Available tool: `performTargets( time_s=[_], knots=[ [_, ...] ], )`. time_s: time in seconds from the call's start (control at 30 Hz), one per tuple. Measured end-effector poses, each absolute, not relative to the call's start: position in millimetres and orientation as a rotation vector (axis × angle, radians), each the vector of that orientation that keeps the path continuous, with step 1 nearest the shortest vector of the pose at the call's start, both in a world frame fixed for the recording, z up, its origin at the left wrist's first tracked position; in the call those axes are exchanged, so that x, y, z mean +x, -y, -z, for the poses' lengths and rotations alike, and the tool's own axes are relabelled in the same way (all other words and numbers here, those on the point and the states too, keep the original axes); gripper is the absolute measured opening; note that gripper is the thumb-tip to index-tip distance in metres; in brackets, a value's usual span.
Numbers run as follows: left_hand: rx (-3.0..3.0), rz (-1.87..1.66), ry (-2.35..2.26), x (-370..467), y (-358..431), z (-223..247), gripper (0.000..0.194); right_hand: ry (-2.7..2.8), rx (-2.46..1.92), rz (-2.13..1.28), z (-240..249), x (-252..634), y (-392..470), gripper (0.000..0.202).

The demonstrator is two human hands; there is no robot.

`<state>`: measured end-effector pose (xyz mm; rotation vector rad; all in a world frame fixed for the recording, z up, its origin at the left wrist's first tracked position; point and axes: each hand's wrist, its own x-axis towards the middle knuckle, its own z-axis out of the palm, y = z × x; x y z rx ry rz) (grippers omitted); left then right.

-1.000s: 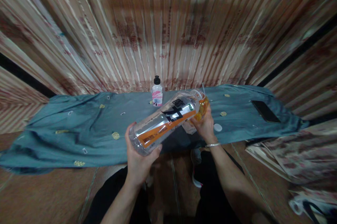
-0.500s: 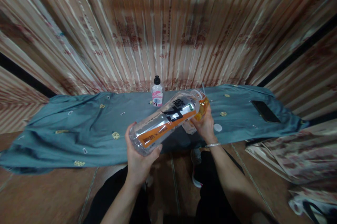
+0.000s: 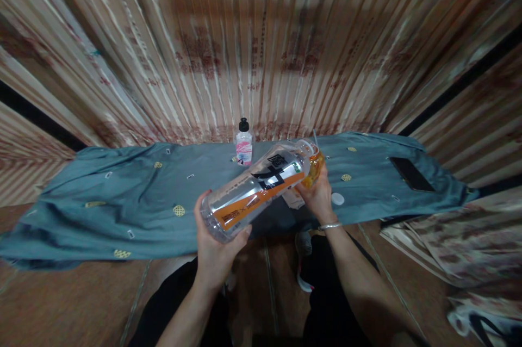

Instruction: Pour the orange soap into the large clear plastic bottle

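A large clear plastic bottle [image 3: 261, 186] with an orange label and dark lettering lies tilted in the air across the middle. My left hand [image 3: 218, 246] is closed round its base at the lower left. Its neck points up and right and meets the mouth of a small amber container [image 3: 314, 170]. My right hand [image 3: 318, 194], with a silver bracelet at the wrist, is wrapped round this container. A thin pale strip stands up at its rim. Whether liquid passes between the two, I cannot tell. A pale crumpled packet [image 3: 294, 200] lies below the bottle's neck.
A small clear bottle [image 3: 243, 148] with a pink label and black cap stands behind on the blue-green cloth [image 3: 134, 189]. A white round cap [image 3: 337, 198] lies right of my right hand. A dark phone [image 3: 411, 174] rests farther right. Patterned curtains [image 3: 261, 53] hang behind.
Almost nothing differs. Both hands keep their hold, and the large bottle has rolled slightly, so its lettering sits a little differently.
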<state>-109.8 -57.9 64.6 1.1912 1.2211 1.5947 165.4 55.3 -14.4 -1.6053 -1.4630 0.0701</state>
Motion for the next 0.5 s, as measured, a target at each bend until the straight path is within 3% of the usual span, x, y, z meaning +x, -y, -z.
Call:
performTargets(
  time_s=[0.5],
  knots=[
    [1.198, -1.576, -1.233, -109.6, 58.6, -66.8, 0.097, 1.393, -1.654, -0.192, 6.3, 162.8, -54.0, 0.109]
  ],
)
